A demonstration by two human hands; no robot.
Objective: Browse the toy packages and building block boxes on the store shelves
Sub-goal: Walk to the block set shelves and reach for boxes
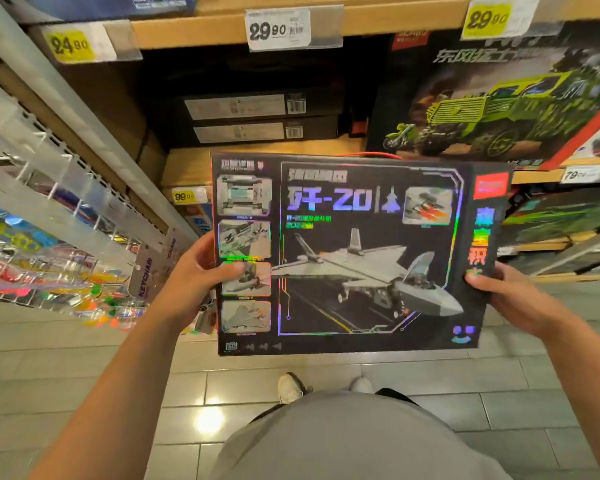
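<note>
The person holds a fighter jet building block box (354, 254) in front of the store shelf (243, 29), face up toward the head camera and clear of the shelf boards. The box sits below the shelf's white price tag (278, 28) and just in front of the two stacked dark boxes (253, 117) stored in the bay.

Hand state:
- The left hand (196, 271) grips the box's left edge, thumb curled over the printed face, remaining fingers hidden behind the panel.
- The right hand (499, 289) grips the right edge in the same manner, thumb on the front, fingers wrapped behind.

Handling assessment, by judgement:
- The box is a wide, flat carton. It appears stiff, as the face shows no sag between the two grips.
- The holographic print suggests a glossy, fairly slick surface; a light pinch on the face alone may slip.
- Block sets of this format tend to be moderately heavy, with loose contents that can shift when tilted.
- Corners and edges are the parts most prone to denting.

Recommended hold: both short edges near mid-height, as shown, with fingers supporting the back. A thin red loop (368, 154) shows at the top edge; whether it is a carrying handle cannot be determined. The green truck box (499, 98) stands on the shelf to the right of the white tag.
</note>
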